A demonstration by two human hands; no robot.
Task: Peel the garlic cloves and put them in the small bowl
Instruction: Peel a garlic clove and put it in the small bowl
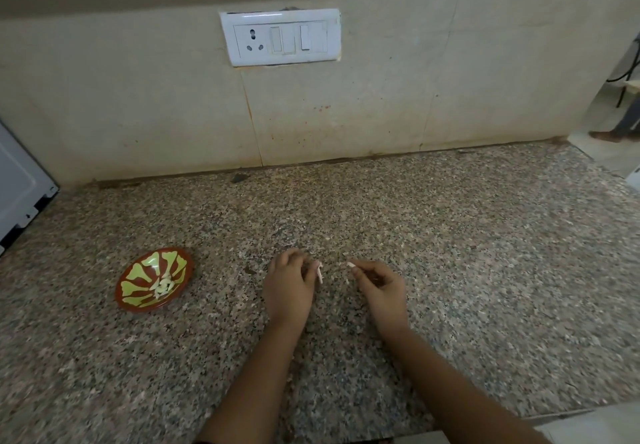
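A small red and green patterned bowl (154, 279) sits on the speckled granite counter (450, 253) to the left, with several peeled white garlic cloves (162, 286) in its middle. My left hand (287, 284) hovers over the counter centre and pinches a pale garlic clove (319, 272) at its fingertips. My right hand (379, 286) is a little to the right, its fingers curled, pinching a small white scrap of peel (351, 264). The two hands are apart by a short gap.
A tiled wall with a white switch and socket plate (280, 37) rises behind the counter. A white appliance (20, 187) stands at the far left edge. The counter ends at the right, where a floor area shows beyond.
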